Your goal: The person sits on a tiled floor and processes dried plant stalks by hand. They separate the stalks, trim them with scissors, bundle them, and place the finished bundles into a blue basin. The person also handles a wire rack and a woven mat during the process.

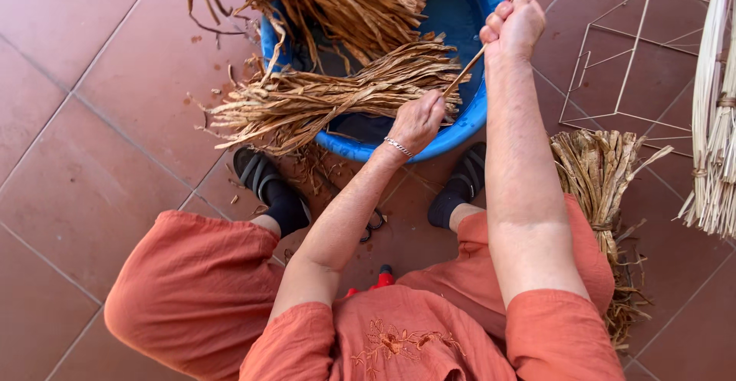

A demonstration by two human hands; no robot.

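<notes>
Terracotta tile floor [92,159]. A single strip [464,70] runs diagonally between the hands: left hand [418,120] fingers pinch its lower end at frame centre, right hand [515,22] fingers fisted around its upper end, above the blue tub [460,132].

1. The floor [84,159] is laid with large square terracotta-red tiles, with thin pale grout lines running diagonally across the frame.
2. Small dry brown scraps [230,82] lie scattered on the tiles in the upper left centre of the frame.
3. A thin white wire frame [636,51], box-like and open, rests on the tiles at the upper right.
4. Pale straw-coloured stalks [713,120] hang in a bunch down the right edge.
5. The light is soft, even daylight, with only faint shadows on the tiles.
</notes>
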